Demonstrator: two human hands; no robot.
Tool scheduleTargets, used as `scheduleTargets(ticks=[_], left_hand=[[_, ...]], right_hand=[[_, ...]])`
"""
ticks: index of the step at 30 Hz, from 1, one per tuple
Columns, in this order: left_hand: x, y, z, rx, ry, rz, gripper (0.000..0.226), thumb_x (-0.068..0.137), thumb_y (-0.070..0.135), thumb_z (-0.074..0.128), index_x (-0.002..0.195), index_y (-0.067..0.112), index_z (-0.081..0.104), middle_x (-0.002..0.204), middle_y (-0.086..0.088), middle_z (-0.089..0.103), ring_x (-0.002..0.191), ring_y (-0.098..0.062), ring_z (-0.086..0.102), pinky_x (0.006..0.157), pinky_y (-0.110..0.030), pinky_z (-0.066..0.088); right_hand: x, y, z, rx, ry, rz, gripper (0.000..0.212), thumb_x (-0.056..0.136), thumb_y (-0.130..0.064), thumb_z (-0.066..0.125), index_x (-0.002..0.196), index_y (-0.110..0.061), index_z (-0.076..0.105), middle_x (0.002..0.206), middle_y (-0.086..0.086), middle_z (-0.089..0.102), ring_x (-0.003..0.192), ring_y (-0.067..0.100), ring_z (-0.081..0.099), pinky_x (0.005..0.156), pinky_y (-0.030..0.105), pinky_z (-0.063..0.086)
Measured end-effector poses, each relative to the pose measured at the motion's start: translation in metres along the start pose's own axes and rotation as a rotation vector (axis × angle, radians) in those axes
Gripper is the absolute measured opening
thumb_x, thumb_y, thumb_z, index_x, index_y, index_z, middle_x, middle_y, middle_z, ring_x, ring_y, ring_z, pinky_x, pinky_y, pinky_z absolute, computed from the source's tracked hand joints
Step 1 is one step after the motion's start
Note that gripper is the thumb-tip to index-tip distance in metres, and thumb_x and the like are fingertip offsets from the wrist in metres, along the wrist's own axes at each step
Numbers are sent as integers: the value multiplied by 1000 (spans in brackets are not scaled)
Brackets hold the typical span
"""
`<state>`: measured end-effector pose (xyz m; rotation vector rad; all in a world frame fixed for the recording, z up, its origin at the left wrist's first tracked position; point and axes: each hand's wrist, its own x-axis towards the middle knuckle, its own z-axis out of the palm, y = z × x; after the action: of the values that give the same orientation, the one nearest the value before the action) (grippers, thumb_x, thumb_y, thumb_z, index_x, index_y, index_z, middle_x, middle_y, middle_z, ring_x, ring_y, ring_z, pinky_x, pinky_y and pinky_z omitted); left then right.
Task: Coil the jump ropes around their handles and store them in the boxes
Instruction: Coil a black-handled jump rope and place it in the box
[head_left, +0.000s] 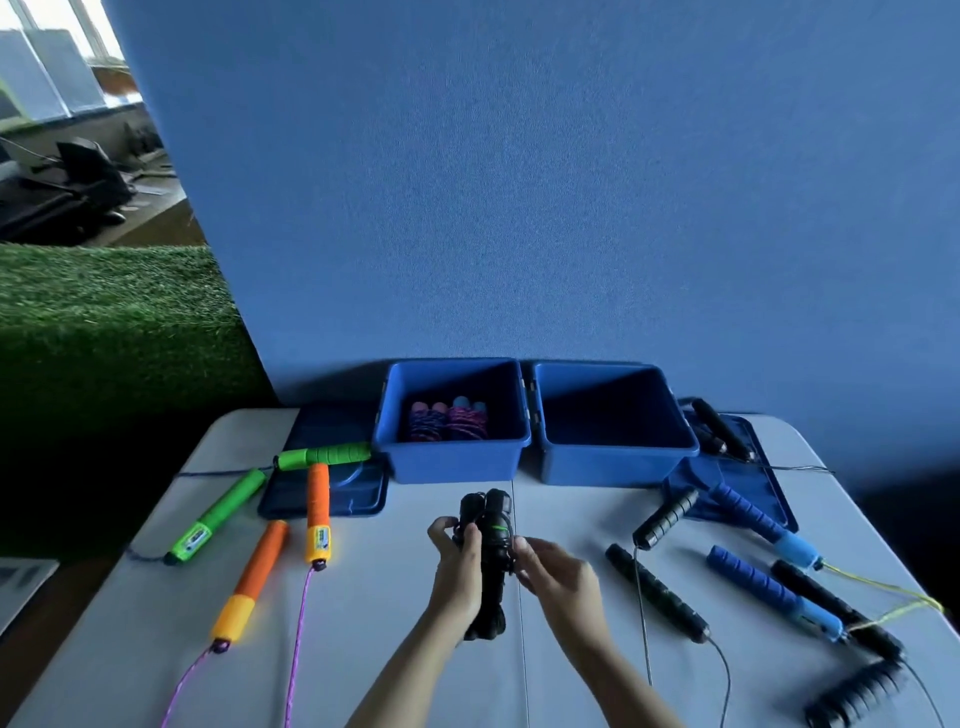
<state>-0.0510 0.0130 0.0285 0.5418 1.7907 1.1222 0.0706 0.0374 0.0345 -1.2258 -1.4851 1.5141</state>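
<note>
- Nearest, above the white table (395, 623), the left hand (457, 566) grips a black jump rope bundle (488, 561), handles paired upright; the right hand (556, 571) pinches its cord at the side.
- It looks light, with stiff handles and springy cord: best held around the wraps.
- Farther back, the left blue box (452, 462) holds two coiled ropes (448, 422); the right blue box (615, 460) shows nothing inside.

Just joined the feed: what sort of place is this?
Probably an office or lab set up for recording: a folding table against a blue partition, artificial turf on the left, office chairs behind.
</note>
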Motion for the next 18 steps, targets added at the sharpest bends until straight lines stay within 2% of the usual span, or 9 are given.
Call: scheduleTargets(ticks=[3, 6, 8, 10, 12, 14, 16, 18], left_hand=[[-2, 2, 0, 12, -24, 30, 13, 100, 27, 32, 111, 27, 24, 85, -14, 61, 66, -26, 57, 58, -32, 44], [-6, 6, 1, 1, -77, 57, 18, 101, 22, 31, 118, 25, 27, 90, -12, 60, 69, -24, 57, 58, -29, 44], [-7, 8, 2, -38, -114, 60, 20, 101, 21, 29, 121, 25, 32, 95, -9, 59, 74, -21, 57, 60, -29, 45], [-8, 11, 1, -113, -143, 40, 21, 101, 22, 27, 119, 26, 37, 98, -10, 61, 76, -21, 59, 61, -30, 46], [-8, 14, -1, -205, -173, 8, 20, 101, 27, 28, 115, 26, 42, 98, -12, 66, 76, -23, 61, 62, -33, 47], [-8, 14, -2, -282, -204, -38, 24, 100, 35, 30, 108, 23, 49, 87, -11, 68, 68, -23, 61, 59, -33, 46], [-9, 16, -1, -358, -253, -103, 42, 95, 50, 34, 101, 16, 59, 79, -12, 66, 64, -24, 59, 59, -32, 43], [-8, 14, 2, -402, -268, -132, 57, 87, 67, 44, 110, 17, 58, 93, -17, 67, 74, -27, 63, 64, -35, 47]], right_hand=[[0, 1, -1, 99, 31, 81, 20, 83, -36, 66, 81, -20, 78, 79, 8, 74, 81, 17, 68, 87, 43, 55], [1, 1, -2, 264, 27, 183, 19, 84, -23, 67, 75, -7, 74, 86, 16, 73, 82, 19, 67, 89, 41, 55], [2, 1, -3, 403, -14, 250, 26, 83, -13, 68, 59, -7, 60, 92, 19, 71, 86, 21, 67, 90, 41, 52], [4, 1, -5, 506, -82, 281, 34, 79, -7, 70, 57, -9, 44, 96, 19, 69, 88, 22, 66, 90, 40, 50], [6, 2, -6, 542, -129, 289, 29, 70, -4, 73, 63, -7, 44, 89, 13, 68, 80, 18, 64, 85, 35, 48], [10, 4, -9, 564, -164, 294, 26, 67, 1, 75, 77, -6, 52, 89, 10, 64, 77, 17, 62, 78, 31, 48], [13, 6, -12, 590, -213, 302, 39, 68, 10, 75, 99, -4, 57, 102, 18, 63, 88, 22, 66, 78, 31, 53], [15, 5, -13, 535, -248, 310, 61, 63, 12, 74, 118, -5, 56, 115, 23, 60, 101, 31, 65, 83, 34, 55]])
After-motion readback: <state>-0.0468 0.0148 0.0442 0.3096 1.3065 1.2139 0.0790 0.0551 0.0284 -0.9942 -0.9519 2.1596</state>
